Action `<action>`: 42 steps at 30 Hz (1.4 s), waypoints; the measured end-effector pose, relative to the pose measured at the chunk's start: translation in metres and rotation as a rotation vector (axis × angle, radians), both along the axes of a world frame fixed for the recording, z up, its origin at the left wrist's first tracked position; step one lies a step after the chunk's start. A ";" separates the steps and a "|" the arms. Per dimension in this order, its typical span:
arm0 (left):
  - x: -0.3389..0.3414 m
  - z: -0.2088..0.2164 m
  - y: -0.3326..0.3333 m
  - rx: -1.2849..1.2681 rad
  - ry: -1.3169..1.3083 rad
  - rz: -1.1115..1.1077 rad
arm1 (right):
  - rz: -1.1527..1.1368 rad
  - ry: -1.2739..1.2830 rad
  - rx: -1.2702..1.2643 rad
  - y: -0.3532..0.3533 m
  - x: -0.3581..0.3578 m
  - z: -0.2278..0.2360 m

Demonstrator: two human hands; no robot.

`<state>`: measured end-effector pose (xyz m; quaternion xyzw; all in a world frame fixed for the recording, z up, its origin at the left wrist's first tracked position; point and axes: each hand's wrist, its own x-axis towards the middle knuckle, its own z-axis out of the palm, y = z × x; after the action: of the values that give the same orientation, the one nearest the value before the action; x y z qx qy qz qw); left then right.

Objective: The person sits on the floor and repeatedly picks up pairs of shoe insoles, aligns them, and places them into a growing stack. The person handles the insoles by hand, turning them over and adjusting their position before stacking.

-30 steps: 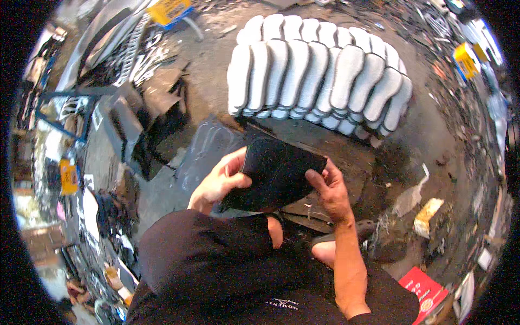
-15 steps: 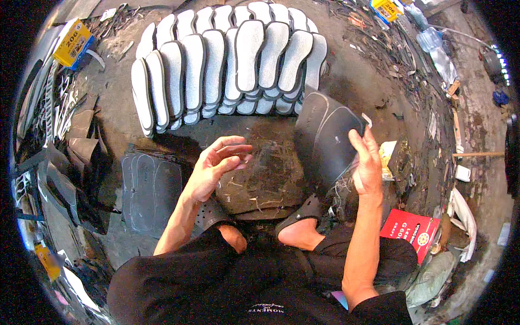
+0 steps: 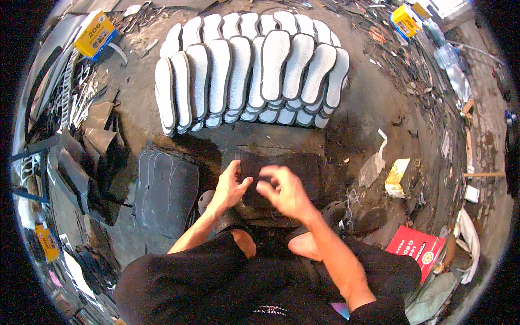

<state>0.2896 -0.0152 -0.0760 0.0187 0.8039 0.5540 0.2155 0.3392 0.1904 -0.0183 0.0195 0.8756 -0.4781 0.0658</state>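
A dark rubber-like sheet [image 3: 303,168] lies flat in front of my feet, below both hands. My left hand [image 3: 230,189] is at its left edge, thumb and fingers apart, holding nothing. Over the sheet, my right hand [image 3: 287,192] is slightly blurred. Its fingers are bent, with a gap between thumb and forefinger and nothing visible in it. To the left rests a stack of dark sheets [image 3: 165,189] marked with pale curved outlines. Beyond the hands stand rows of stacked shoe soles [image 3: 238,76], pale grey on top with dark edges.
Dark scrap sheets [image 3: 81,162] and offcuts pile up at the left. A yellow-and-blue box [image 3: 95,33] is at the far left, another [image 3: 405,21] at the far right. On the right are a yellow-and-white packet [image 3: 398,177], a red box [image 3: 414,249] and scattered scraps.
My right hand has moved left and let go of the dark sheet, which now lies flat in front of my feet. The view has shifted, so the soles appear farther right.
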 end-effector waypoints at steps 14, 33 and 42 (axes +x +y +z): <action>0.014 -0.015 0.025 -0.024 0.218 0.090 | -0.530 0.080 0.790 0.051 -0.386 0.033; 0.023 -0.016 0.006 -0.138 0.258 0.116 | -0.643 0.022 0.116 0.020 -0.380 0.057; 0.013 0.003 0.008 -0.280 0.364 0.048 | -0.198 0.271 -0.842 0.108 -0.146 0.108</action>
<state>0.3022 -0.0070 -0.0726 0.0689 0.8988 0.4296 0.0541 0.1933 0.2982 0.0897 0.0118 0.5994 -0.7949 -0.0930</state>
